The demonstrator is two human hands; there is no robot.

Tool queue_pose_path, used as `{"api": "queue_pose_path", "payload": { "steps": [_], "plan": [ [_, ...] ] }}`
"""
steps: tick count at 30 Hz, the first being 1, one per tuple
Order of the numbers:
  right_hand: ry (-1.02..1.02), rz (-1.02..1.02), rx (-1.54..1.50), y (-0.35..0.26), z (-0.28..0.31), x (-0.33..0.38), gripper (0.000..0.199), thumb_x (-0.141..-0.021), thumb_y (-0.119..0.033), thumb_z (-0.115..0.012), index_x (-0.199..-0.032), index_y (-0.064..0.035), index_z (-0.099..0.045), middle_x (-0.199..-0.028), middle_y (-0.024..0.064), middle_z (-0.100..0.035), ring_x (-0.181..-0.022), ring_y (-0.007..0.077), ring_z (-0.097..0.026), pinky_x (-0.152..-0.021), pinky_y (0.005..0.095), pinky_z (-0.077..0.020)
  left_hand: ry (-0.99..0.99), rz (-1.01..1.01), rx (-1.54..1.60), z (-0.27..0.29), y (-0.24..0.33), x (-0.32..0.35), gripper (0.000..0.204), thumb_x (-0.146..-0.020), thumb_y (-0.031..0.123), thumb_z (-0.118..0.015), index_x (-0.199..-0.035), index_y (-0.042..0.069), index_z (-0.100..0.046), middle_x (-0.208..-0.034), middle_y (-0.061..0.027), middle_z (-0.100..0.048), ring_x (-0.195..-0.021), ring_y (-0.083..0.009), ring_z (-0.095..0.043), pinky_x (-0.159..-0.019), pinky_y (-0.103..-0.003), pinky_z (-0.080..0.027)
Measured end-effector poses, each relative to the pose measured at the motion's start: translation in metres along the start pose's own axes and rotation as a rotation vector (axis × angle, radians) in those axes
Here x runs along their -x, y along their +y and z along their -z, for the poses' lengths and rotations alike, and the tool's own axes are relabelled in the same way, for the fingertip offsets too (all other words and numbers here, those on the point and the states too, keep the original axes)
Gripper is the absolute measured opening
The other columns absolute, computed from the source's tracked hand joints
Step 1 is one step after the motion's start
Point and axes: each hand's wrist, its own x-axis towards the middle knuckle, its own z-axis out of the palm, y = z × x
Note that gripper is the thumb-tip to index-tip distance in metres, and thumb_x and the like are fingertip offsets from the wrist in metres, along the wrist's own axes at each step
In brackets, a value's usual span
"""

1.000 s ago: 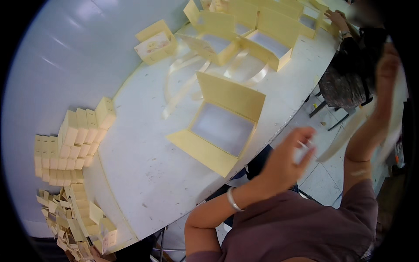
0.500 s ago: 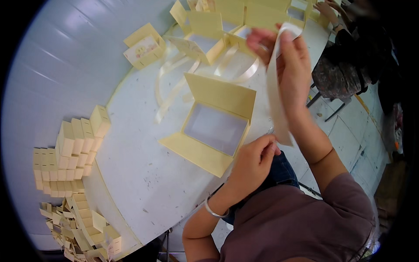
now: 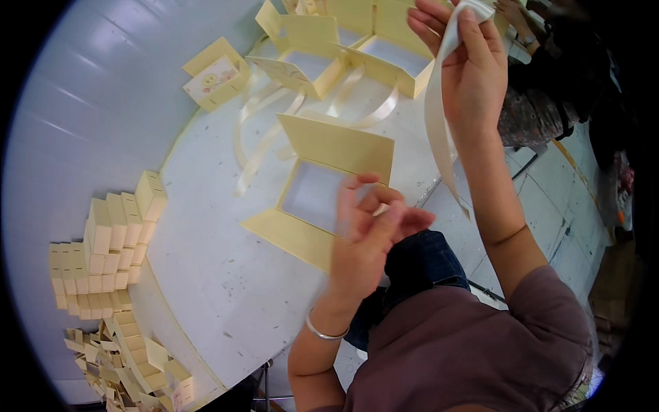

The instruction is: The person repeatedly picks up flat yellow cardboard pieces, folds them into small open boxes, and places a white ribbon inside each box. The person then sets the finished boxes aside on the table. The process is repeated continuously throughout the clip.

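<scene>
The left hand [image 3: 366,237] is shifting from beside the cream ribbon [image 3: 433,113] to above the open box [image 3: 343,146] on the table [image 3: 206,268], fingers half spread (any grip cannot be told); the right hand [image 3: 477,89] is thumb-pinching the ribbon, whose tail is hanging free.

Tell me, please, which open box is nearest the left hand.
The yellow box partly hidden by the left hand; the other open boxes stand farther away.

Ribbon [image 3: 435,117] in right grip [image 3: 475,79]; left grip [image 3: 371,230] (blurred) perhaps above open box [image 3: 312,191].
</scene>
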Motion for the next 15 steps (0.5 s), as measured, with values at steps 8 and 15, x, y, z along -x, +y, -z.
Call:
{"api": "queue_pose_path", "payload": {
  "steps": [8,15],
  "plan": [
    [-0.153,-0.035,0.105,0.001,-0.002,0.032,0.026,-0.092,-0.015,-0.036,-0.109,0.0044,-0.039,-0.102,0.0213,-0.055,-0.093,0.0260,-0.058,-0.087,0.0329,-0.0455,0.104,-0.227,-0.641,-0.013,-0.016,-0.027,0.065,-0.080,0.012,-0.059,-0.131,0.009,-0.020,-0.104,-0.0070,-0.040,-0.084,-0.0162,-0.046,-0.073,-0.028,-0.042],
    [-0.257,-0.097,0.030,-0.013,-0.006,0.038,0.028,-0.092,-0.016,-0.036,-0.111,0.0034,-0.039,-0.101,0.0203,-0.056,-0.093,0.0243,-0.058,-0.085,0.0316,-0.0470,0.002,-0.174,-0.544,-0.003,-0.005,-0.027,0.032,-0.082,0.022,-0.060,-0.099,-0.003,-0.051,-0.091,-0.0094,-0.056,-0.083,-0.0135,-0.053,-0.070,-0.025,-0.042]
  ]
}}
